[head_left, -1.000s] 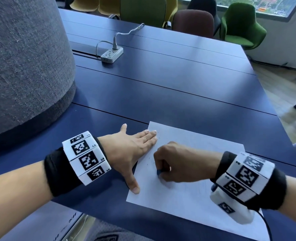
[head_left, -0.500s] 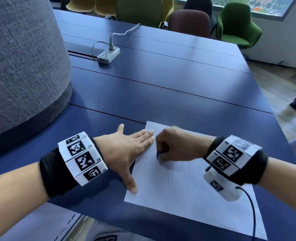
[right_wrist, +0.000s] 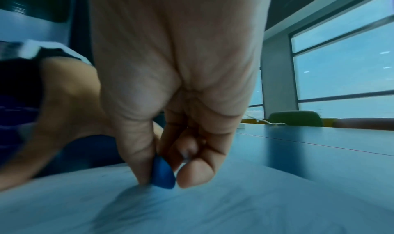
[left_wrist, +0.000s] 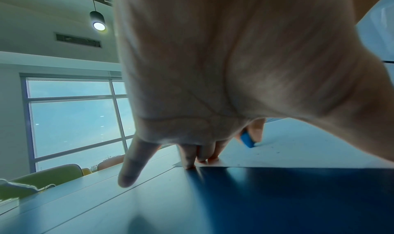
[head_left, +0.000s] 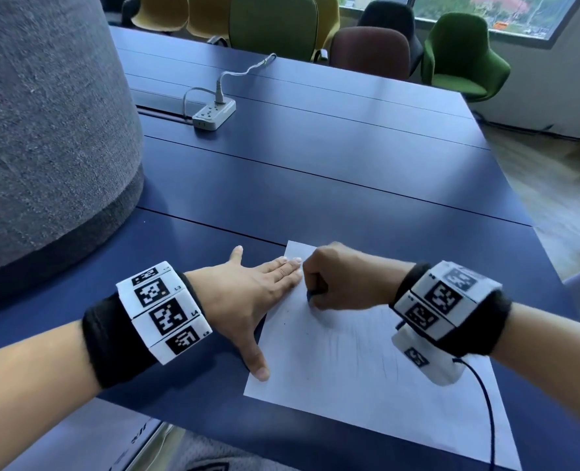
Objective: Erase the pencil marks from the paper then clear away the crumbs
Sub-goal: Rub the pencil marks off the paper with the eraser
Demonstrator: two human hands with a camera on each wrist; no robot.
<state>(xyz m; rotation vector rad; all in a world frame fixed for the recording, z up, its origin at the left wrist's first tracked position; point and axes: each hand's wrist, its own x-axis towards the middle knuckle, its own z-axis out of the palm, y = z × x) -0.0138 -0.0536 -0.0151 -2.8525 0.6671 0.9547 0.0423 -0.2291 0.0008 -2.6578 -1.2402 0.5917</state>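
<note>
Your right hand [head_left: 341, 282], pinching the blue eraser [right_wrist: 163, 175], has moved toward the far left corner of the paper [head_left: 367, 375], while your left hand [head_left: 248, 297] stays flat, fingers spread, on its left edge.

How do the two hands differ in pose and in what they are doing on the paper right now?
The left hand lies flat with fingers straight, pressing the paper's left edge; the right hand is curled.
The left hand holds nothing; the right hand pinches a blue eraser against the sheet.
The left hand lies partly on the table; the right hand is over the paper.
Both wear marker wristbands.
</note>
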